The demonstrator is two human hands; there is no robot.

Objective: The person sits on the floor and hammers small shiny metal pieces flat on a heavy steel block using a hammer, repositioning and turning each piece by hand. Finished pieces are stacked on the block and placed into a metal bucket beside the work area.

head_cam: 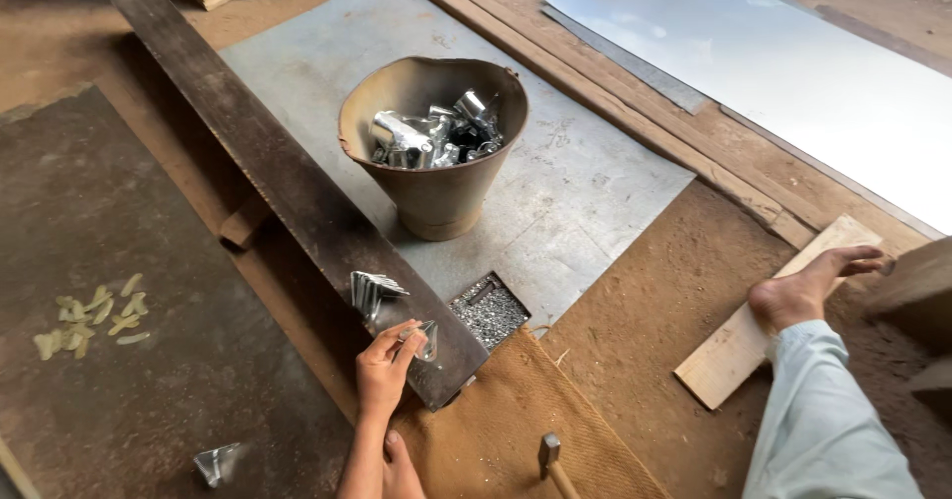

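My left hand pinches a small folded piece of shiny sheet metal and holds it against the near end of a long dark iron bar. A little stack of similar folded pieces rests on the bar just beyond it. Only part of my right hand shows at the bottom edge, beside my left forearm, and I cannot tell what its fingers are doing. A hammer lies on the burlap mat to its right, untouched.
A rusty bucket of shiny metal parts stands on a grey metal sheet. A small tray of tiny fasteners sits by the bar's end. My bare foot rests on a wooden plank. A loose metal piece lies bottom left.
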